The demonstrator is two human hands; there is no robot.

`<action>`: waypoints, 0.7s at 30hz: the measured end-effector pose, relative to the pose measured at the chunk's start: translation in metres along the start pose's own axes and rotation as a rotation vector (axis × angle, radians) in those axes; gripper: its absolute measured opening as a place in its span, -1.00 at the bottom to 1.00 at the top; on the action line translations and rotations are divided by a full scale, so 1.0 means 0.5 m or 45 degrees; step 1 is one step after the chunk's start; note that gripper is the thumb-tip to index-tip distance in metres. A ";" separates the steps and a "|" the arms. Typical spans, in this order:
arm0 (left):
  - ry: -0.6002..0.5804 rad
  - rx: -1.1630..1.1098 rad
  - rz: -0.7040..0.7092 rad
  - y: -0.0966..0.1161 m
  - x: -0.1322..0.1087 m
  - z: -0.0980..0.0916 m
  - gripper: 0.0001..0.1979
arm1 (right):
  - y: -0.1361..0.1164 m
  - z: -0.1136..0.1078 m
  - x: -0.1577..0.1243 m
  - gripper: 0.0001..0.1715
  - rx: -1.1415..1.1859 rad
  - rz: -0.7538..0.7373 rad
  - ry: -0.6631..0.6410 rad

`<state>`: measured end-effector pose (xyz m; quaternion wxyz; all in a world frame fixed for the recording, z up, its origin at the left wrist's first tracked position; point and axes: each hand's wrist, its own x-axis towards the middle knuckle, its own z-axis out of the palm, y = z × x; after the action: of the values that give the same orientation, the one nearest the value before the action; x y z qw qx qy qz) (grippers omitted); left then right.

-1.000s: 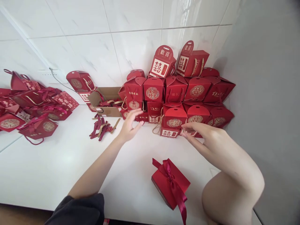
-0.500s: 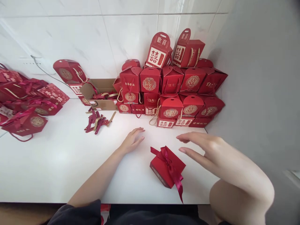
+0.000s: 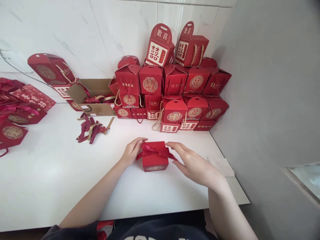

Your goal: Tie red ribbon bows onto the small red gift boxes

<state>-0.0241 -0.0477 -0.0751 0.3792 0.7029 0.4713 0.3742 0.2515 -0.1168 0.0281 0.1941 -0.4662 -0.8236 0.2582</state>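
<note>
A small red gift box with a round patterned emblem on its front sits on the white table in front of me. Across its top is a satin ribbon bow, its tails sticking out to both sides. My left hand holds the box by its left side, the fingers reaching toward the back edge. On the opposite side, my right hand has its fingertips at the back right corner, with the thumb lower, near the ribbon's right tail. The box is steadied between both hands.
Stacked red gift boxes stand against the tiled wall. Left of them is an open cardboard box with ribbon strips inside. Loose maroon and gold strips lie before it. More ribboned boxes are at far left; a grey wall rises at right.
The gift box has turned so its emblem side faces me, and has shifted left and away from me. Both hands have closed in on its sides. The camera view has also shifted.
</note>
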 end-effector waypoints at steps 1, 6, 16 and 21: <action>0.045 -0.074 -0.016 -0.005 0.002 -0.007 -0.54 | 0.009 -0.007 0.017 -0.42 0.035 0.010 -0.022; 0.160 -0.332 0.146 -0.015 0.004 -0.027 -0.55 | 0.041 0.008 0.084 -0.60 0.258 0.167 0.075; -0.005 -0.082 0.406 0.029 -0.016 -0.020 -0.76 | 0.096 0.081 0.104 -0.59 0.642 0.134 0.220; -0.005 -0.143 0.348 0.038 -0.016 -0.024 -0.93 | 0.093 0.082 0.103 -0.63 0.925 0.020 0.179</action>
<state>-0.0296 -0.0584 -0.0546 0.3643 0.7389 0.3487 0.4470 0.2346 -0.0619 -0.0285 0.4011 -0.3898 -0.6594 0.5024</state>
